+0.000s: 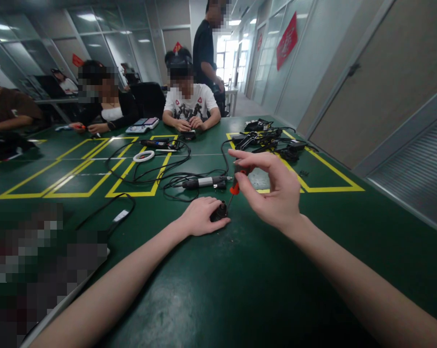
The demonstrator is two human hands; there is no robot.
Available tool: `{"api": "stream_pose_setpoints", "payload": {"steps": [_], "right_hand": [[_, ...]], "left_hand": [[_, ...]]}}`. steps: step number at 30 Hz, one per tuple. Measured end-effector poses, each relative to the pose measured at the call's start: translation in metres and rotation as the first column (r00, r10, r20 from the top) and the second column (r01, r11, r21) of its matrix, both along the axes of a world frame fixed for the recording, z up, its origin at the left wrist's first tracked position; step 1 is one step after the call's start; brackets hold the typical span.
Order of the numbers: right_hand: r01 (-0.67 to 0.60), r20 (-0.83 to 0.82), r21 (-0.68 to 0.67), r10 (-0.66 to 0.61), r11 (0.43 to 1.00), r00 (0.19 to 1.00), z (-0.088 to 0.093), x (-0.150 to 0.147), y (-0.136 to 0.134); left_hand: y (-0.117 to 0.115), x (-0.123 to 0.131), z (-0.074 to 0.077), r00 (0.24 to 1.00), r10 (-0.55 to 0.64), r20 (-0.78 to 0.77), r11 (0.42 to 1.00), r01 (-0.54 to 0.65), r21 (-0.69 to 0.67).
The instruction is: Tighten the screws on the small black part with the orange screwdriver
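My right hand (272, 188) grips a screwdriver (235, 188) with a dark and orange-red handle, thumb on one side and fingers on the other. The screwdriver's thin shaft slants down to a small round black part (221, 210) on the green table. Whether its tip touches that part I cannot tell. My left hand (204, 216) is closed around the black part, holding it against the table with the thumb along its near side. Just beyond both hands lies a black and silver electric screwdriver (203, 182) with its cord.
Black cables and devices (265, 140) are heaped at the back right. A white ring (143, 156) and another corded tool (158, 143) lie farther left. Yellow tape (131, 194) marks the green table (218, 290). People sit across it, and one person (204, 53) stands behind.
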State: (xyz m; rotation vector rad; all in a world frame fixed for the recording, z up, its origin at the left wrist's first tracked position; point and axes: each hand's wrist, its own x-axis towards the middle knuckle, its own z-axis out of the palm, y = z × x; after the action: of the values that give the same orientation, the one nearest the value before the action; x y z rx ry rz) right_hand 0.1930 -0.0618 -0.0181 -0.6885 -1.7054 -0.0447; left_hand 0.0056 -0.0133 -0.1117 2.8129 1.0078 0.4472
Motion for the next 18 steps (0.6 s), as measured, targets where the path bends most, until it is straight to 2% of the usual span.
{"api": "stream_pose_setpoints", "payload": {"steps": [5,11,15,18], "right_hand": [[-0.083,-0.023,-0.047,0.082,0.995,0.996,-0.0009,0.0017,-0.0004],[-0.036,-0.063,-0.03,0.034,0.999,0.997,0.0007,0.0002,0.0003],[-0.073,-0.112,-0.079,0.064,0.994,0.992,0.0002,-0.0016,0.0003],[-0.084,-0.084,-0.092,0.077,0.992,0.994,0.0012,-0.002,-0.0005]], "left_hand": [[-0.0009,0.0016,0.0019,1.0,0.002,-0.004,1.0,-0.002,-0.002],[-0.0005,0.0014,0.0006,1.0,0.004,-0.009,1.0,-0.004,0.02],[-0.0006,0.0007,0.0002,1.0,0.005,-0.014,1.0,-0.005,0.021],[-0.0011,0.0009,0.0009,1.0,0.006,-0.019,1.0,-0.006,0.017]]}}
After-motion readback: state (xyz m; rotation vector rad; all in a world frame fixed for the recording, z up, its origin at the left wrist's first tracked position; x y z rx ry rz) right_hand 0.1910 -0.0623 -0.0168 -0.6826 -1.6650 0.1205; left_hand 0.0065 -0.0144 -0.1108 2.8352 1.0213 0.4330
